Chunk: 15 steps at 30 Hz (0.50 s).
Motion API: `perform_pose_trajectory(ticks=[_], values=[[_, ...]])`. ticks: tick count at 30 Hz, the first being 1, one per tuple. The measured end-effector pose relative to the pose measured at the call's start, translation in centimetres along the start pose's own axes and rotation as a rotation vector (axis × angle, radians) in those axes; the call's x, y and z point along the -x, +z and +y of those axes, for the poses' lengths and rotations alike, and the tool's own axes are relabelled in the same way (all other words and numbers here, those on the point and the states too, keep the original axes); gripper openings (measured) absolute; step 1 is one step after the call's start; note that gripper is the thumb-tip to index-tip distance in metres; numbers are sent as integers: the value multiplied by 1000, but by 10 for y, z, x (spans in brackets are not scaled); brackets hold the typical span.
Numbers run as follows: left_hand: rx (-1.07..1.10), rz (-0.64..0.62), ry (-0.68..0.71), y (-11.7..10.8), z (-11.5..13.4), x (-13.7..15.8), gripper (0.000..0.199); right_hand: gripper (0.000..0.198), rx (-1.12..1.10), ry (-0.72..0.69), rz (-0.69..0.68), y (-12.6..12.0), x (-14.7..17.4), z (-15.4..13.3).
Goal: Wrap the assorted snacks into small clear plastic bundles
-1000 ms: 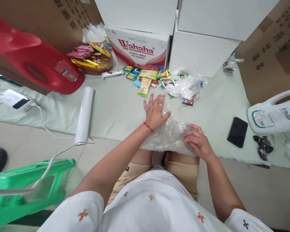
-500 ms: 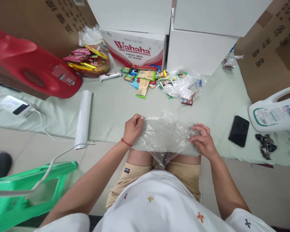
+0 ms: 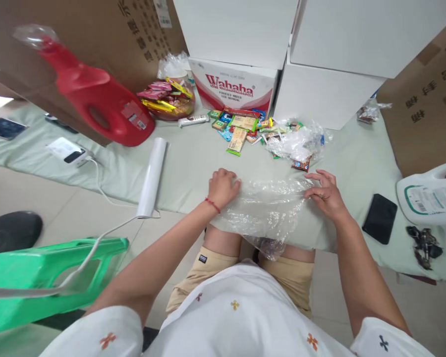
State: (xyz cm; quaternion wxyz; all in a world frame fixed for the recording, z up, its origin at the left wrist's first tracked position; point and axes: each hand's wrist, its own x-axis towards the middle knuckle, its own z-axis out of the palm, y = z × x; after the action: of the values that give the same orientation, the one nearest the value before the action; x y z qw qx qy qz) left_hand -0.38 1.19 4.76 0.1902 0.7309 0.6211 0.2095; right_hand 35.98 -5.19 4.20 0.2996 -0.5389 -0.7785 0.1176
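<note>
A clear plastic bag (image 3: 265,210) is stretched between my two hands, its lower part hanging over the table's front edge above my lap. My left hand (image 3: 223,189) is closed on the bag's left side, fingers curled over. At the opposite side, my right hand (image 3: 325,192) pinches the bag between thumb and fingers, with the other fingers raised. Beyond the bag lies a pile of small wrapped snacks (image 3: 241,124). A crumpled clear plastic wrapper (image 3: 297,141) covers part of the pile's right side.
A white roll (image 3: 152,176) lies to the left, with a red jug (image 3: 106,106) and a bowl of snacks (image 3: 169,101) behind. Boxes (image 3: 234,84) stand at the back. On the right are a black phone (image 3: 379,218), keys (image 3: 424,245) and a white jug (image 3: 431,193). A green stool (image 3: 55,282) stands lower left.
The camera view has shifted left. The bag's upper edge has been drawn straighter between my hands, and its lower part hangs differently. Both hands keep hold of it.
</note>
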Motion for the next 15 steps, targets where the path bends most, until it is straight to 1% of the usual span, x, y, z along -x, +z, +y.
perform_pose_trajectory(ticks=[2, 4, 6, 7, 9, 12, 14, 15], values=[[-80, -89, 19, 18, 10, -3, 27, 26, 13, 15, 20, -4, 8, 6], [-135, -112, 108, 33, 20, 1, 31, 26, 24, 44, 29, -6, 20, 13], [-136, -127, 191, 41, 26, 8, 27, 28, 34, 77, 30, -6, 32, 20], [-118, -137, 200, 43, 27, 10, 24, 28, 37, 92, 33, -6, 37, 23], [-53, -121, 137, 44, 23, 12, 22, 29, 42, 118, 50, -3, 43, 29], [62, -36, -40, 39, 9, 13, 27, 29, 48, 134, 74, 6, 38, 33], [79, 55, -113, 33, -1, 16, 26, 28, 49, 125, 71, 14, 24, 34], [56, 132, -135, 28, -4, 18, 24, 28, 49, 120, 66, 19, 16, 34]])
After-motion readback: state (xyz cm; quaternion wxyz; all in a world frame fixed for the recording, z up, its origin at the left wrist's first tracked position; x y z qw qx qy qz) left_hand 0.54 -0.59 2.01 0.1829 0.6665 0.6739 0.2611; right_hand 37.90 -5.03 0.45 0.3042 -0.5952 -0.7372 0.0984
